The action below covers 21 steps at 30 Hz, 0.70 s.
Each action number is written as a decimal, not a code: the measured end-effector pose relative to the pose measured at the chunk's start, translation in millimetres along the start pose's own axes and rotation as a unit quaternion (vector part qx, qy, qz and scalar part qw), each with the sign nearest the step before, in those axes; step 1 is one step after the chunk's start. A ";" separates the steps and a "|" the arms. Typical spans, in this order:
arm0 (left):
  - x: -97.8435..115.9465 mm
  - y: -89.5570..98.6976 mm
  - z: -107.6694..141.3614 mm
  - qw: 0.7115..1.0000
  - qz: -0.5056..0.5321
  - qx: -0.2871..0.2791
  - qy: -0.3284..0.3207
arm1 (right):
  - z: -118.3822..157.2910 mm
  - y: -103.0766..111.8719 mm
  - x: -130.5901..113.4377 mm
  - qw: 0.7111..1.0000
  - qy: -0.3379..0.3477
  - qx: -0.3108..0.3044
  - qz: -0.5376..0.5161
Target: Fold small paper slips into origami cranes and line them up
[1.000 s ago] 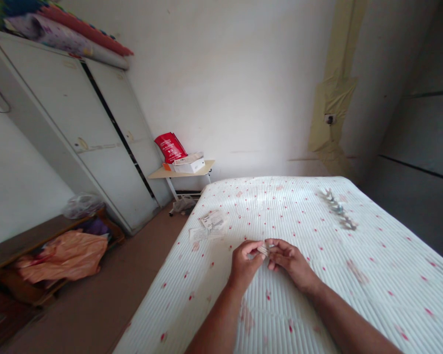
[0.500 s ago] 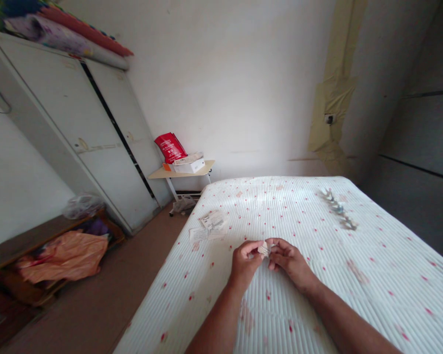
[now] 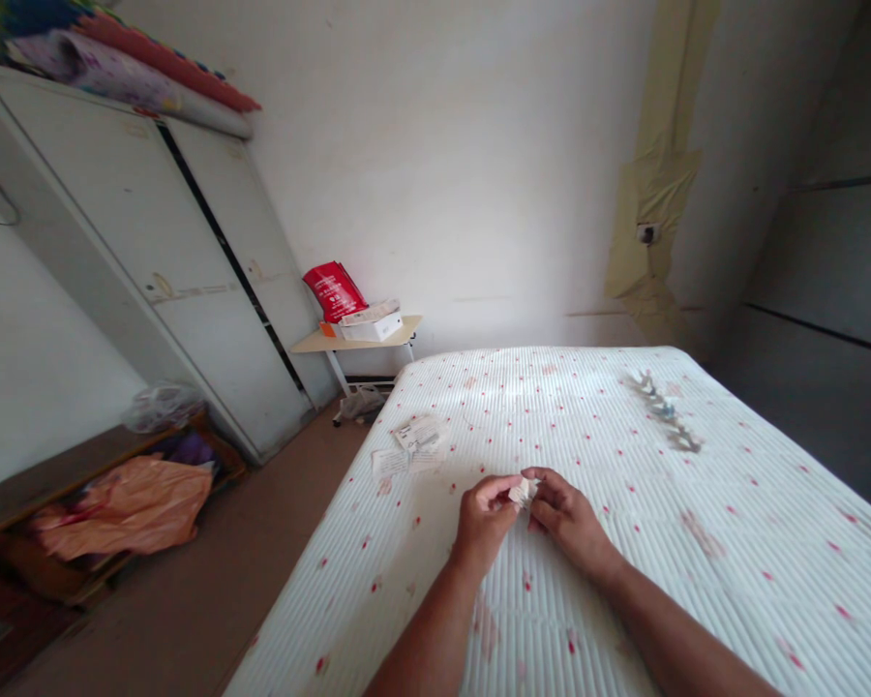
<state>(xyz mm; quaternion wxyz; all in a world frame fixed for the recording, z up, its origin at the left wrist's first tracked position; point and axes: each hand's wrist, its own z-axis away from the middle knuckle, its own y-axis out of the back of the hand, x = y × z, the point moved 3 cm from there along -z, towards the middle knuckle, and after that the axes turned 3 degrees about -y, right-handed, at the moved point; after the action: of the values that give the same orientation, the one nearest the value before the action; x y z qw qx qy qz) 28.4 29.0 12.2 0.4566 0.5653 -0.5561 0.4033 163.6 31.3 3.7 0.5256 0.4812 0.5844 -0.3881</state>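
Note:
Between my two hands, just above the bed, is a small folded piece of printed paper (image 3: 523, 493). The thumb and index finger of my left hand (image 3: 485, 513) pinch its left side. My right hand (image 3: 562, 513) grips its right edge with thumb and fingertips, which hide part of it. Ahead and to the left, flat printed paper sheets (image 3: 412, 450) lie on the bed, partly overlapping. Over on the right side of the bed rests a row of several small folded-looking pieces (image 3: 664, 411), too blurred to make out exactly.
A bed with a white, red-dotted ribbed cover (image 3: 587, 600) lies under my hands. Past its far left corner stands a small table (image 3: 312, 341) with a red bag (image 3: 336, 292) and a white box (image 3: 373, 327). A grey cabinet (image 3: 137, 223) stands at the left.
The folded paper has shifted slightly to the right and turned a little between my fingers. My right fingers have closed in a bit around it; the rest stays put.

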 end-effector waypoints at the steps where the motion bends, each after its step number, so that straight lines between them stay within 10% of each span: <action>1: -0.2 0.1 0.1 1.000 -0.005 0.001 -0.002 | 0.7 0.8 -0.9 0.999 0.021 0.011 0.036; 9: 2.7 -0.5 1.2 0.999 -0.012 0.007 -0.035 | 7.3 2.2 -13.9 0.945 0.172 0.074 0.269; 21: 3.0 -6.5 3.8 0.996 -0.065 0.024 -0.061 | 7.7 -1.0 -17.9 0.901 0.198 0.090 0.375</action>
<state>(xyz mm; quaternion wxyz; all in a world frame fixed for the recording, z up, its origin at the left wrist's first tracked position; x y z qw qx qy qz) 34.8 24.3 13.6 0.4333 0.6346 -0.5353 0.3507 164.1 21.0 20.3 0.4601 0.7769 0.4155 -0.1100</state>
